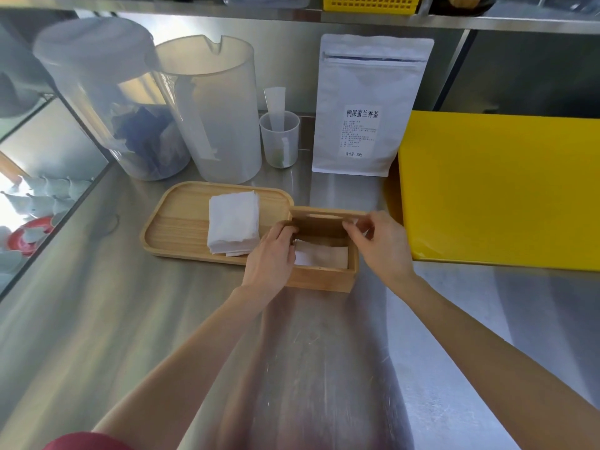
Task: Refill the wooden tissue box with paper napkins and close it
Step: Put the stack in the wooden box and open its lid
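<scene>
Two hands, left (271,254) and right (380,245), grip one lid (319,222) (tilted) over one box (321,279).

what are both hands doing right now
Left hand: gripping the left end of the wooden lid.
Right hand: gripping the lid's right end, over the box.

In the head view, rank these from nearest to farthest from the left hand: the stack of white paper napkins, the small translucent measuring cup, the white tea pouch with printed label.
From the left hand:
1. Stack of white paper napkins, just beyond it on the wooden tray.
2. Small translucent measuring cup, farther back by the wall.
3. White tea pouch with printed label, back and to the right.
</scene>
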The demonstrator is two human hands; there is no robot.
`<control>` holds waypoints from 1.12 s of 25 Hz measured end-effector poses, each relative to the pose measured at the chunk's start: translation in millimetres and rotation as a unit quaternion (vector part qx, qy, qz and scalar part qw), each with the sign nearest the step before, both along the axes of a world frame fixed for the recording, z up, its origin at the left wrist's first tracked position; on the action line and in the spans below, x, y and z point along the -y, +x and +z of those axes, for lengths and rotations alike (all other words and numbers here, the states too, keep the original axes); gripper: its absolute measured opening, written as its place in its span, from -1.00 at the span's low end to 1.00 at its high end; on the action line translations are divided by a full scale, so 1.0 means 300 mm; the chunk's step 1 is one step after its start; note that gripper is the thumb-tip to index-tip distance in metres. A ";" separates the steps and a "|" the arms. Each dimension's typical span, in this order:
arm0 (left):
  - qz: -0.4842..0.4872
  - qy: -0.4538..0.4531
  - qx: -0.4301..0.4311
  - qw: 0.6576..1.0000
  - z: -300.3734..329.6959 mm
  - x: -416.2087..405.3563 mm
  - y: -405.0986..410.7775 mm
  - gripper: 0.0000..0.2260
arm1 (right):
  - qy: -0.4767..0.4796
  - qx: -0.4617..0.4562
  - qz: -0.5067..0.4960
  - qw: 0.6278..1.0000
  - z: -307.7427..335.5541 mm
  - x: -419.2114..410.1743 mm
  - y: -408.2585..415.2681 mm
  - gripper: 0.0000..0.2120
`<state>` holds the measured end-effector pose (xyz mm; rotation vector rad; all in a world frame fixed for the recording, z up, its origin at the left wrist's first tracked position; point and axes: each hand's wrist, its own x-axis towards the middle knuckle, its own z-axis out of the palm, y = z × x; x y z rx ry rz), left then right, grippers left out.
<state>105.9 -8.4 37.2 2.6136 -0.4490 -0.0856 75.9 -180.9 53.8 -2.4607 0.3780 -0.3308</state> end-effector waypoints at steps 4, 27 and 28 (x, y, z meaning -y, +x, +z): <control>0.033 -0.006 0.006 0.999 -0.020 -0.003 -0.014 -0.64 | 0.059 0.047 -0.016 0.997 0.057 0.009 0.040 -0.76; 0.059 -0.066 -0.034 0.995 0.056 -0.074 -0.052 -0.66 | 0.100 0.046 0.006 0.994 0.139 -0.069 0.063 -0.37; 0.065 -0.075 -0.033 0.995 0.070 -0.092 -0.053 -0.66 | 0.099 0.058 0.018 0.993 0.147 -0.098 0.057 -0.37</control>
